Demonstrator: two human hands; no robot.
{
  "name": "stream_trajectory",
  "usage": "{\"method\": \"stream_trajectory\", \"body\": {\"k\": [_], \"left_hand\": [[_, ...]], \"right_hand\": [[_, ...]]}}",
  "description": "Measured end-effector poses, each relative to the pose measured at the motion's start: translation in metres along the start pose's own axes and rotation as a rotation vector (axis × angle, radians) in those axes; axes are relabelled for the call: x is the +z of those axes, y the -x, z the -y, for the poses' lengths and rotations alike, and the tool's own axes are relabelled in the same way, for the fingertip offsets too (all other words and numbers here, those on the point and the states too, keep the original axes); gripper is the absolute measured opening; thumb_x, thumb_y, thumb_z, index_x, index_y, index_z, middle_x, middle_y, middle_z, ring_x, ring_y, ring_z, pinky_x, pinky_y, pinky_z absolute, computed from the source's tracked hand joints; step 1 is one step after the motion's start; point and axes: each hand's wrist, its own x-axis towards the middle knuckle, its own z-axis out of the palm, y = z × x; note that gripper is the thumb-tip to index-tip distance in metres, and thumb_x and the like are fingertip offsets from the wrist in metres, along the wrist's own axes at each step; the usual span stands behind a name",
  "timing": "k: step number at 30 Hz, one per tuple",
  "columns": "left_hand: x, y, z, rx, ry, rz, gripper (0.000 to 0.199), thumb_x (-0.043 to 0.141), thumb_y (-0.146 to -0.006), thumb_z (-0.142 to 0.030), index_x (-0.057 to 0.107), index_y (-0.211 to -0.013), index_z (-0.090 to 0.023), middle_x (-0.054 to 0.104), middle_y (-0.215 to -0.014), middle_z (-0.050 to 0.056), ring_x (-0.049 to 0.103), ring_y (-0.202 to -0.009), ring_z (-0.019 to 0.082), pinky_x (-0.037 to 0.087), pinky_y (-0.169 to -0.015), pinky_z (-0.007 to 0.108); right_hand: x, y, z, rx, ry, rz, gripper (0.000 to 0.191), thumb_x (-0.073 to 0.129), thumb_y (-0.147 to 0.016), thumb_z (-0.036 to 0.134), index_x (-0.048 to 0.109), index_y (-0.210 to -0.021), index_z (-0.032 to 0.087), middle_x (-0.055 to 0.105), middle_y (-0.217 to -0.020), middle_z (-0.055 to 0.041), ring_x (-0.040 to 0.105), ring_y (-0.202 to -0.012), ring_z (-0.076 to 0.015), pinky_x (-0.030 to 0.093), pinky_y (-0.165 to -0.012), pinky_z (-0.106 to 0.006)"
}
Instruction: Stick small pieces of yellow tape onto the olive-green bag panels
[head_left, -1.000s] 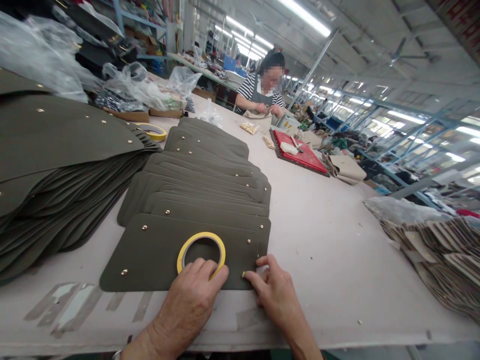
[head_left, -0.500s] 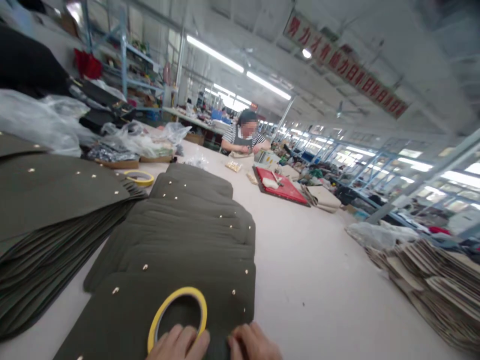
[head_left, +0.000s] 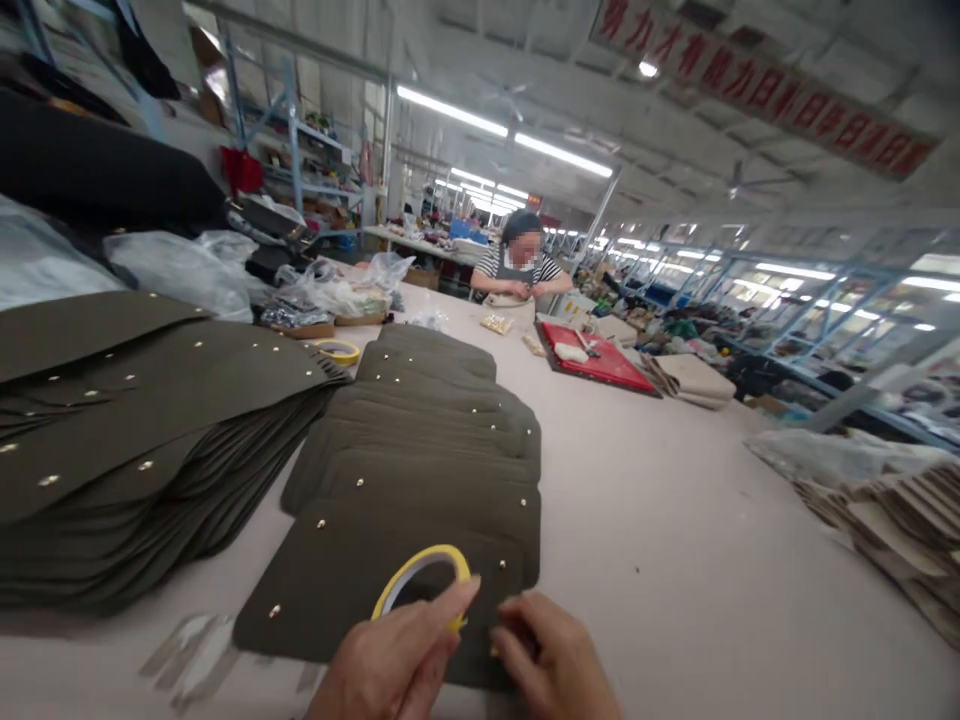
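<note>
My left hand [head_left: 394, 655] grips a roll of yellow tape [head_left: 439, 553], its thumb and fingers over the near side of the ring. Beneath lies the nearest of several overlapping dark olive panels [head_left: 397, 540], each dotted with small gold metal pieces. At that panel's right edge is my right hand [head_left: 559, 655], with thumb and fingers curled together. A tiny yellowish bit shows by its fingertips; whether it is tape or metal I cannot tell.
On the left fans another stack of dark olive panels [head_left: 165, 430]. A second yellow tape roll [head_left: 337, 351] lies behind. Farther back are plastic bags [head_left: 187, 270], a red board [head_left: 600, 360] and a seated person [head_left: 517, 265]. Beige pieces [head_left: 900, 540] are piled at the right.
The view has swung left and slightly back, showing more of the left stack and the table's near part. My left hand has turned, its index finger now pointing forward across the tape roll.
</note>
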Motion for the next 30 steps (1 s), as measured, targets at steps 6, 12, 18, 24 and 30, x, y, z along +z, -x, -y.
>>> {"method": "stream_trajectory", "body": {"k": [6, 12, 18, 24, 30], "left_hand": [[-0.004, 0.001, -0.021, -0.156, 0.004, 0.079, 0.044, 0.039, -0.102, -0.024, 0.036, -0.145, -0.014, 0.075, -0.097, 0.003, 0.073, -0.080, 0.010, 0.057, -0.077, 0.015], [0.000, 0.004, -0.026, -0.070, -0.126, 0.053, 0.036, 0.034, -0.103, -0.026, 0.042, -0.134, -0.009, 0.076, -0.088, 0.005, 0.073, -0.068, 0.013, 0.058, -0.068, 0.020], [0.001, 0.002, -0.029, -0.040, -0.106, 0.058, 0.023, 0.032, -0.103, -0.020, 0.050, -0.117, -0.015, 0.075, -0.082, 0.001, 0.072, -0.067, 0.012, 0.055, -0.060, 0.018], [0.005, 0.003, -0.025, -0.086, -0.059, 0.183, 0.025, 0.032, -0.099, -0.013, 0.052, -0.087, -0.022, 0.062, -0.069, -0.001, 0.064, -0.058, 0.013, 0.048, -0.050, 0.019], [0.022, 0.003, -0.028, 0.029, -0.069, 0.051, 0.026, 0.034, -0.096, -0.011, 0.058, -0.091, -0.020, 0.061, -0.073, 0.001, 0.060, -0.061, 0.012, 0.048, -0.058, 0.018]], "right_hand": [[-0.026, -0.005, 0.048, -0.301, -0.371, -0.121, 0.026, 0.058, -0.085, 0.008, 0.065, -0.107, 0.021, 0.072, -0.093, -0.0045, 0.066, -0.082, -0.0155, 0.055, -0.074, -0.024], [-0.023, 0.000, 0.054, -0.508, -0.185, -0.106, 0.025, 0.055, -0.088, 0.003, 0.064, -0.106, 0.018, 0.071, -0.092, -0.0089, 0.062, -0.080, -0.0179, 0.055, -0.071, -0.028], [-0.007, 0.003, 0.046, -0.591, -0.126, -0.259, 0.021, 0.051, -0.083, 0.000, 0.062, -0.089, 0.017, 0.069, -0.071, -0.0062, 0.060, -0.062, -0.0155, 0.052, -0.057, -0.024], [0.013, 0.013, 0.045, -0.367, -0.163, -0.387, 0.018, 0.054, -0.078, 0.003, 0.066, -0.076, 0.017, 0.066, -0.059, -0.0022, 0.060, -0.051, -0.0127, 0.047, -0.050, -0.022], [0.005, 0.000, 0.032, 0.548, -0.847, -0.078, 0.022, 0.070, -0.074, 0.036, 0.063, -0.067, 0.016, 0.061, -0.046, 0.0011, 0.056, -0.040, -0.0121, 0.047, -0.043, -0.021]]}}
